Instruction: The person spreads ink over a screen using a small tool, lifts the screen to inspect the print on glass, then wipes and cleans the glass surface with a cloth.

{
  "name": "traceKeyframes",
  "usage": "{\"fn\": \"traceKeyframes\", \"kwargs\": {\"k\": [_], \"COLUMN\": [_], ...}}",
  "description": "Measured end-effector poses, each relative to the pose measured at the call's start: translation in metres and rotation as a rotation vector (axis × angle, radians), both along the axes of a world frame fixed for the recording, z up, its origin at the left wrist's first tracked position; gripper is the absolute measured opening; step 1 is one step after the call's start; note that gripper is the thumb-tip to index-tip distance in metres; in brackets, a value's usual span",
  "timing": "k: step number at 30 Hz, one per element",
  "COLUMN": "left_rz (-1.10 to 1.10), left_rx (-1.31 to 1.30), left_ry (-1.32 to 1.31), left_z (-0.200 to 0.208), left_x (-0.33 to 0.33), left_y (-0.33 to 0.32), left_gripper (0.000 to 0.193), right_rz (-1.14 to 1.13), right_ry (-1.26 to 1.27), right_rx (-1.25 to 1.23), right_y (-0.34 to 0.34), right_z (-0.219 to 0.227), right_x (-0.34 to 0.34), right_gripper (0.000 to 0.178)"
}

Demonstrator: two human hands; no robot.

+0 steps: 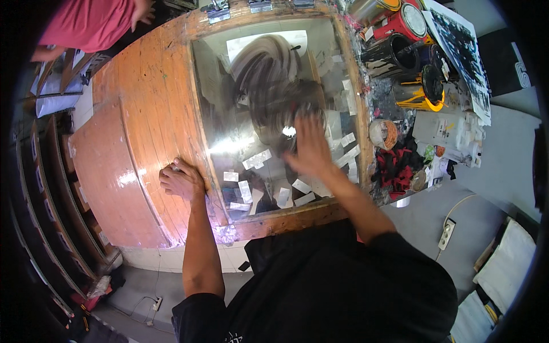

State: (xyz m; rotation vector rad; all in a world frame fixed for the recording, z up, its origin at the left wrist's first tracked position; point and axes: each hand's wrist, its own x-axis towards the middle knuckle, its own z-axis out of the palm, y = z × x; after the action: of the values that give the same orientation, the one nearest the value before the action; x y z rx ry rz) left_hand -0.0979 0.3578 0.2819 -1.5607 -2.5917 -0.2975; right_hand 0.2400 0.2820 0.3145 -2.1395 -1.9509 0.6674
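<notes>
My right hand (311, 143) lies flat over a glass pane (229, 146) set in a wooden table, thumb out to the side and fingertips blurred. A dark, wet-looking smear (266, 63) arcs across the glass above it, partly over a white sheet (240, 48) at the far end. Whether a rag sits beneath the palm is hidden. To the left, my left hand (184, 180) rests on the orange wooden tabletop (163, 97) with its fingers curled in. A small greyish bit shows between those fingers, too unclear to name.
Pale tape pieces (257, 159) dot the glass. Metal clamps (218, 11) line the far edge. Paint-stained cans (392, 57) and red-black rags (394, 171) crowd the right side. Another person in a red shirt (86, 23) stands far left, beside a slotted rack (54, 211).
</notes>
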Motion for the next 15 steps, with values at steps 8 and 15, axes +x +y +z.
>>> {"fn": "traceKeyframes", "kwargs": {"k": [8,15], "left_rz": [-0.033,-0.026], "left_rx": [0.041,0.041], "left_ry": [0.021,0.031], "left_z": [-0.003,-0.005], "left_x": [0.001,0.0], "left_y": [0.001,0.002], "left_gripper": [0.048,0.051], "right_rz": [0.2,-0.097], "right_ry": [0.165,-0.126], "right_rx": [-0.016,0.123], "right_y": [-0.027,0.069], "right_z": [0.01,-0.008], "right_x": [-0.064,0.032], "right_gripper": [0.105,0.105]}}
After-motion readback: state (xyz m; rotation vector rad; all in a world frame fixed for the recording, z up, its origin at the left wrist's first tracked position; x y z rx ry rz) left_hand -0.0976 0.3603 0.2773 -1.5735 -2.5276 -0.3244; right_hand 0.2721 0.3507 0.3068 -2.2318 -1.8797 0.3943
